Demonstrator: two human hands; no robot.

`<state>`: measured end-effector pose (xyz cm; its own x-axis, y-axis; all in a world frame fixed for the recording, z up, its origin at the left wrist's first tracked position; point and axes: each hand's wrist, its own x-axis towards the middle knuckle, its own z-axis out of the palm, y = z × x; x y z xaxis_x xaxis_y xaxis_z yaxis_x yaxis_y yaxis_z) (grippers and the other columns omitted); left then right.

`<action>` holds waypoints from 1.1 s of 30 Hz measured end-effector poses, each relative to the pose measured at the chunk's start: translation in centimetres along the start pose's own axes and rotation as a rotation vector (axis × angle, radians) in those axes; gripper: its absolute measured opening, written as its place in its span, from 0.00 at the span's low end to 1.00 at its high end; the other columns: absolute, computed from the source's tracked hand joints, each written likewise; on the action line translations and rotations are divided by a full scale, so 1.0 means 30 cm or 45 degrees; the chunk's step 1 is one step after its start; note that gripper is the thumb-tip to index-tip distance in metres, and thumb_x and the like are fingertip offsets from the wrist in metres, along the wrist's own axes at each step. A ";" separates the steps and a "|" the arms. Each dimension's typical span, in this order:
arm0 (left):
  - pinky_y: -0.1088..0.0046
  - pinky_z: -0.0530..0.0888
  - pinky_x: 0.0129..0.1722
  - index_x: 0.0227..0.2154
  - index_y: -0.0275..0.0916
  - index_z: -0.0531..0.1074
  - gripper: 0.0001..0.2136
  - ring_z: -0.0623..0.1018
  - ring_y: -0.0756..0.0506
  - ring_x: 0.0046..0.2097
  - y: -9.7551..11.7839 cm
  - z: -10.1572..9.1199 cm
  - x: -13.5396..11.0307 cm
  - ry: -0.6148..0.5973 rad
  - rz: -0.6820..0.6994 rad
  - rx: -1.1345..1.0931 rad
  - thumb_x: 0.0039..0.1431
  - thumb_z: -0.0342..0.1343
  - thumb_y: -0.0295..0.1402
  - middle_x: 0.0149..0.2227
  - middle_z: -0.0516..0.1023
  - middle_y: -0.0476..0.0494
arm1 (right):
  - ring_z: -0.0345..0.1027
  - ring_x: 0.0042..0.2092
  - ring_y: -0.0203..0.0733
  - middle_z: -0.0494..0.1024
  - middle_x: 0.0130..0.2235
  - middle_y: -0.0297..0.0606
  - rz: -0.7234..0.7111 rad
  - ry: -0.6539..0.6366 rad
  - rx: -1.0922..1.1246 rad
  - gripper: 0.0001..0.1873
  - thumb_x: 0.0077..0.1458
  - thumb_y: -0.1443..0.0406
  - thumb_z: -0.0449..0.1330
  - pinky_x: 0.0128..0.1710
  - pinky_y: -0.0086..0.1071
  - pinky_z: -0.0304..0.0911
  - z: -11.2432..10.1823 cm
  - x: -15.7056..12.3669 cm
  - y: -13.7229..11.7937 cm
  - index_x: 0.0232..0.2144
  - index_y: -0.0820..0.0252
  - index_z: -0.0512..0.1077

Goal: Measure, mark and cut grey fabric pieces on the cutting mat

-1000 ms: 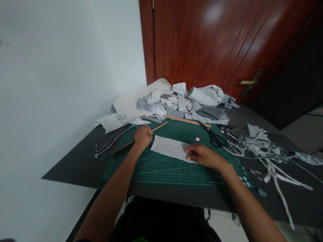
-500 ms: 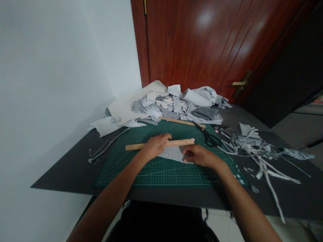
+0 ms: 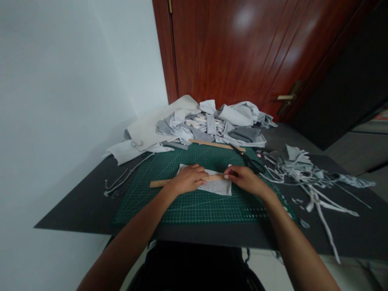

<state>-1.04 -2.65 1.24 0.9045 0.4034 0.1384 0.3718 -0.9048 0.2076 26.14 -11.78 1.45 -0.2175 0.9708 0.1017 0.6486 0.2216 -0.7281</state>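
Note:
A light grey piece of felt [image 3: 216, 186] lies on the green cutting mat [image 3: 194, 202]. A wooden ruler [image 3: 159, 183] lies across it from left to right. My left hand [image 3: 188, 180] presses flat on the ruler's middle, fingers stretched over the felt. My right hand [image 3: 244, 178] holds the ruler's right end with pinched fingers, at the felt's right edge.
A heap of grey and white cloth scraps [image 3: 209, 123] lies at the back of the dark table [image 3: 79, 206], with a second wooden ruler [image 3: 216, 144] before it. Black scissors [image 3: 247, 160] lie right of the felt. Cut strips [image 3: 306, 173] spread at the right. A red wooden door [image 3: 242, 52] stands behind.
My left hand took the ruler from the mat's left side, swung it level and laid it across the felt. My right hand moved from the felt to the ruler's right end.

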 end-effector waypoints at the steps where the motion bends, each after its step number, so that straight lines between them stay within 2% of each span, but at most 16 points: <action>1: 0.65 0.69 0.51 0.47 0.46 0.77 0.08 0.73 0.41 0.50 0.005 -0.004 -0.001 -0.009 -0.003 -0.017 0.69 0.55 0.32 0.44 0.76 0.45 | 0.71 0.39 0.44 0.78 0.38 0.41 -0.062 0.113 -0.084 0.12 0.66 0.59 0.59 0.41 0.37 0.66 0.023 0.012 -0.005 0.43 0.60 0.78; 2: 0.64 0.68 0.53 0.47 0.47 0.77 0.09 0.73 0.41 0.50 0.008 -0.007 -0.002 -0.019 -0.001 -0.035 0.69 0.55 0.32 0.44 0.76 0.45 | 0.72 0.43 0.46 0.79 0.42 0.43 -0.132 0.164 -0.175 0.12 0.65 0.61 0.60 0.45 0.38 0.66 0.045 0.022 -0.011 0.46 0.60 0.78; 4: 0.63 0.68 0.54 0.48 0.47 0.77 0.09 0.73 0.40 0.51 0.005 -0.013 -0.006 -0.026 -0.013 -0.059 0.68 0.57 0.33 0.45 0.76 0.45 | 0.71 0.47 0.48 0.79 0.46 0.46 -0.223 0.144 -0.372 0.11 0.66 0.64 0.60 0.51 0.41 0.64 0.077 0.037 -0.025 0.48 0.59 0.78; 7: 0.62 0.68 0.54 0.45 0.44 0.78 0.08 0.73 0.40 0.50 -0.028 -0.019 -0.017 0.027 -0.094 -0.064 0.67 0.58 0.36 0.45 0.76 0.44 | 0.72 0.46 0.48 0.79 0.44 0.46 -0.240 0.032 -0.554 0.09 0.66 0.66 0.60 0.53 0.42 0.62 0.088 0.042 -0.036 0.43 0.60 0.80; 9: 0.63 0.69 0.54 0.42 0.43 0.77 0.07 0.74 0.40 0.49 -0.069 -0.023 -0.029 0.078 -0.200 -0.095 0.67 0.56 0.37 0.43 0.75 0.44 | 0.73 0.45 0.47 0.80 0.42 0.45 -0.209 0.002 -0.553 0.07 0.65 0.66 0.61 0.53 0.40 0.62 0.074 0.037 -0.031 0.40 0.60 0.80; 12: 0.65 0.70 0.53 0.38 0.42 0.76 0.04 0.74 0.42 0.48 -0.141 -0.033 -0.053 0.091 -0.361 -0.192 0.64 0.56 0.32 0.42 0.75 0.45 | 0.74 0.44 0.46 0.81 0.39 0.41 -0.077 -0.044 -0.465 0.04 0.61 0.67 0.63 0.47 0.36 0.64 0.033 0.019 -0.007 0.37 0.59 0.80; 16: 0.66 0.72 0.50 0.39 0.41 0.76 0.07 0.76 0.43 0.46 -0.216 -0.053 -0.085 0.066 -0.426 -0.245 0.58 0.57 0.28 0.42 0.76 0.45 | 0.74 0.35 0.43 0.81 0.33 0.36 0.206 -0.154 -0.377 0.01 0.57 0.66 0.66 0.34 0.32 0.61 -0.028 -0.017 0.013 0.33 0.57 0.78; 19: 0.68 0.73 0.48 0.41 0.40 0.77 0.11 0.77 0.44 0.45 -0.245 -0.065 -0.101 0.027 -0.438 -0.295 0.55 0.56 0.28 0.44 0.77 0.44 | 0.71 0.31 0.43 0.79 0.30 0.37 0.297 -0.157 -0.464 0.09 0.57 0.59 0.67 0.30 0.33 0.57 -0.047 -0.034 -0.009 0.29 0.57 0.76; 21: 0.68 0.74 0.48 0.42 0.40 0.78 0.13 0.77 0.43 0.45 -0.257 -0.070 -0.108 0.002 -0.443 -0.314 0.53 0.57 0.28 0.45 0.77 0.43 | 0.71 0.33 0.44 0.79 0.32 0.40 0.194 -0.068 -0.547 0.14 0.60 0.54 0.66 0.32 0.34 0.58 -0.030 -0.029 -0.036 0.30 0.58 0.76; 24: 0.66 0.72 0.53 0.43 0.41 0.79 0.15 0.76 0.41 0.49 -0.271 -0.075 -0.117 -0.024 -0.447 -0.322 0.51 0.59 0.29 0.47 0.78 0.43 | 0.73 0.42 0.49 0.80 0.41 0.46 -0.109 0.066 -0.577 0.14 0.66 0.56 0.60 0.43 0.37 0.63 0.039 -0.005 -0.073 0.40 0.59 0.78; 27: 0.66 0.70 0.56 0.44 0.43 0.79 0.16 0.74 0.40 0.53 -0.280 -0.079 -0.128 -0.035 -0.454 -0.323 0.52 0.60 0.29 0.48 0.78 0.44 | 0.72 0.49 0.51 0.79 0.47 0.48 -0.304 0.006 -0.531 0.13 0.69 0.60 0.56 0.52 0.41 0.63 0.115 0.019 -0.091 0.47 0.59 0.78; 30: 0.66 0.69 0.56 0.45 0.44 0.78 0.16 0.74 0.41 0.55 -0.283 -0.082 -0.138 -0.037 -0.461 -0.325 0.52 0.59 0.29 0.48 0.78 0.45 | 0.72 0.48 0.49 0.79 0.45 0.46 -0.300 -0.071 -0.458 0.10 0.68 0.64 0.57 0.51 0.40 0.64 0.136 0.025 -0.082 0.44 0.58 0.79; 33: 0.66 0.69 0.58 0.44 0.44 0.78 0.16 0.73 0.40 0.55 -0.286 -0.082 -0.146 -0.030 -0.473 -0.320 0.52 0.60 0.28 0.48 0.78 0.45 | 0.73 0.45 0.47 0.79 0.42 0.43 -0.170 -0.089 -0.360 0.07 0.65 0.65 0.60 0.46 0.37 0.65 0.099 0.013 -0.045 0.39 0.58 0.78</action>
<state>-8.70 3.68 1.24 0.7249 0.6888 -0.0118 0.6125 -0.6366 0.4685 23.01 -11.98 0.46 -0.3578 0.9247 0.1297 0.7859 0.3732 -0.4930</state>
